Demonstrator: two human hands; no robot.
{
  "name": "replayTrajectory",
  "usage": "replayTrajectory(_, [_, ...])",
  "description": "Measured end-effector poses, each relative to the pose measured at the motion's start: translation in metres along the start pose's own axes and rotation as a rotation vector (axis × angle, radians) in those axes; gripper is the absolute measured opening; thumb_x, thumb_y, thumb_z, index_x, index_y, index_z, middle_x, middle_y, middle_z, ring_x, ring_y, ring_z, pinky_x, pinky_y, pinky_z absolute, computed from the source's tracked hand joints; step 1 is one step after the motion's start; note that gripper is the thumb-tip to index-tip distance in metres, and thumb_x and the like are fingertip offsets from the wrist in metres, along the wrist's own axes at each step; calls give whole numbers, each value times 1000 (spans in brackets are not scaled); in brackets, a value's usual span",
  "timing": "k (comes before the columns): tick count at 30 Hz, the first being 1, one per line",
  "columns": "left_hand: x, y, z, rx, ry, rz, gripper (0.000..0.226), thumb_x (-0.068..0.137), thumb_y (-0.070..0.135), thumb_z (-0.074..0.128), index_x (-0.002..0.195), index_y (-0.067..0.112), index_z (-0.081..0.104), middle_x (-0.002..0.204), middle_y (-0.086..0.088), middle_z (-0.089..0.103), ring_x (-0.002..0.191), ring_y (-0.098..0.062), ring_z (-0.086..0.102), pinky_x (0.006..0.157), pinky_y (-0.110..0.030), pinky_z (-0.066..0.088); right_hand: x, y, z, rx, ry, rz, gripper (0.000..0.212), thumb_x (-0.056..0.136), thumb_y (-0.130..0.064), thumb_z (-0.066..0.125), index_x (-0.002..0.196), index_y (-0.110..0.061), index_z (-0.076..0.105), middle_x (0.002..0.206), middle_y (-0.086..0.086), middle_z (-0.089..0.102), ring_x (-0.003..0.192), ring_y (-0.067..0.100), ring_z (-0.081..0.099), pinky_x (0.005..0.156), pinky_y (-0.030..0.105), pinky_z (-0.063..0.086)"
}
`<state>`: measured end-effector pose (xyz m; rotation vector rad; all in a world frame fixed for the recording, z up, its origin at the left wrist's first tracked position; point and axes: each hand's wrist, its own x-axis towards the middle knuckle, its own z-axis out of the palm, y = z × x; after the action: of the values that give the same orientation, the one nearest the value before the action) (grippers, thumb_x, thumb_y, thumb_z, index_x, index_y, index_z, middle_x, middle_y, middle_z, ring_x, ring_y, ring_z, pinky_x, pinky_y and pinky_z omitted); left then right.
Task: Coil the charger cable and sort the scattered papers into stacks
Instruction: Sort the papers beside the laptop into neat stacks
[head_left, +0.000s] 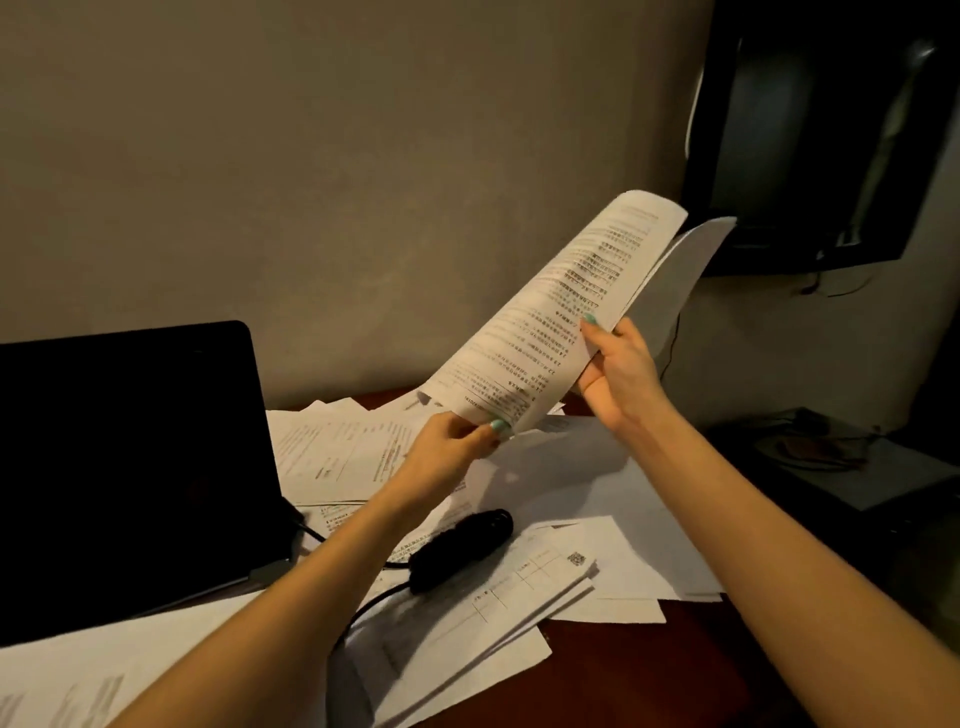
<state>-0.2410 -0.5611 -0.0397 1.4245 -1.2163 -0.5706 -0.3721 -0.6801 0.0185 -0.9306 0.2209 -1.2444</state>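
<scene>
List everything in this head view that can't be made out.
- Held sheets: the print is too blurred and small to read, and the front sheet hides the back sheet's face.
- Charger cable: it runs under the left forearm, so where it ends is hidden.
- Laptop: cut off by the left edge, screen dark.
- Right hand: most of its fingers are hidden behind the sheets.

I have both bare arms reaching forward and up from the lower edge of the view, converging toward the centre. My left hand sits lower. It pinches the near corner of the sheets between the thumb on top and the curled fingers beneath. My right hand sits higher and further right. Its thumb presses on the printed face and its fingers are hidden behind the sheets. The hands are apart. The thumbnails are painted pale green.
</scene>
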Motion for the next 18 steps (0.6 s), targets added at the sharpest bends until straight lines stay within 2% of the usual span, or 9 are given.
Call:
replayTrajectory(3, [-6,19,2,-50,105,29,13,96,14,55,105,15,65,93,4,67,79,-5,61,64,-10,47,-9,-27,8,-56,-21,-45,23,96,6,44,100,-11,58,86,-2,73,83,13,69,66,29,59])
replayTrajectory(7, [-14,41,-4,118,180,54,17,97,26,54,83,24,64,81,4,64,74,-12,57,68,-26,45,-23,-52,20,-136,-30,-84,24,96,5,46,99,-17,57,98,1,67,90,15,66,77,32,59])
replayTrajectory(9, [-23,53,-8,170,133,73,16,95,30,57,82,22,63,80,4,63,69,-6,55,59,-16,43,-28,-61,28,-114,-22,-109,25,96,5,45,98,-18,56,98,2,66,90,16,65,80,37,58])
replayTrajectory(11, [-35,62,-14,210,11,68,17,90,33,65,88,16,66,79,3,65,66,-3,55,55,-11,41,-31,-69,35,-76,-10,-135,26,96,6,45,98,-17,55,95,2,65,87,14,65,70,32,59])
replayTrajectory(14, [-47,65,-25,497,-42,70,24,83,28,74,90,5,70,79,-10,66,63,-12,52,57,-20,41,-35,-79,41,-57,6,-158,26,96,8,44,98,-16,54,95,2,65,85,12,65,66,26,58])
replayTrajectory(16, [-52,68,-37,705,39,61,22,83,26,72,84,4,70,74,-10,63,61,-16,49,53,-24,37,-39,-83,44,-49,4,-155,27,96,8,43,99,-16,55,97,3,65,89,13,65,74,30,59])
replayTrajectory(18, [-59,74,-51,788,110,48,19,85,33,70,86,15,72,77,-6,66,71,-21,56,63,-28,44,-42,-87,46,-30,-3,-149,26,95,7,44,101,-16,55,101,4,64,95,16,64,85,36,57])
